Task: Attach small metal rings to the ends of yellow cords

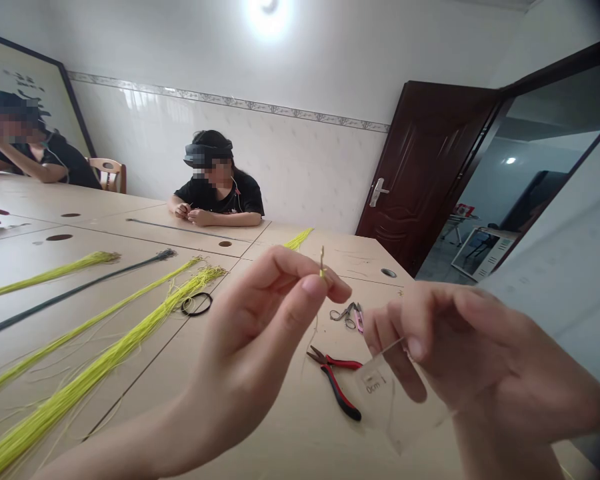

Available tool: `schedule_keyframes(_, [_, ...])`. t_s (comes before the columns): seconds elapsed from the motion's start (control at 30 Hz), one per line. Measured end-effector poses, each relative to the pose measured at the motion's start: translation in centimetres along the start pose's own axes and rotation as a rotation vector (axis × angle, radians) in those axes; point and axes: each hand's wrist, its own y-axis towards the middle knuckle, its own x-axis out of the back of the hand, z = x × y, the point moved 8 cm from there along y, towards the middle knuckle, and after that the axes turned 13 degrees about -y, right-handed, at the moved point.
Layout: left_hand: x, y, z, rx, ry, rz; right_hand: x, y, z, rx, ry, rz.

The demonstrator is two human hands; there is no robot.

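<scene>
My left hand point(260, 333) is raised over the table, with thumb and forefinger pinching a yellow cord end point(322, 272). A thin metal piece stands up from the pinch. Below those fingers a fine strand hangs toward the table. In my right hand point(460, 347), fingers grip the edge of a clear plastic ruler point(383, 400) marked "0cm", tilted downward. Beneath my hands lie red-and-black pliers point(337, 380) with their handles spread. Small scissors point(347, 313) and a pink-handled tool point(359, 319) rest just beyond, partly behind my right fingers.
Bundles of yellow cord point(110, 363) and a dark grey cord bundle point(75, 291) stretch across the left of the table point(220, 427). A black ring point(197, 305) lies near their ends. Across the table sits a person point(220, 190); another point(35, 147) is at far left.
</scene>
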Motion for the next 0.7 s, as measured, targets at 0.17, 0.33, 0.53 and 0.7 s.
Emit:
schedule_keyframes(0.17, [0.8, -0.3, -1.1, -0.102, -0.065, -0.089, -0.5, 0.7, -2.9, -0.231, -0.243, 0.144])
schedule_keyframes(0.33, [1.1, -0.5, -2.2, -0.156, -0.223, -0.144, -0.8, -0.3, -6.7, -0.656, -0.661, 0.334])
schedule_keyframes(0.53, [1.2, -0.3, -2.6, -0.157, -0.283, -0.18, -1.5, -0.3, -8.7, -0.717, -0.943, 0.467])
schedule_keyframes(0.7, [1.3, -0.2, -2.5, -0.138, -0.251, -0.191, -2.2, 0.1, -11.4, -0.699, -1.095, 0.603])
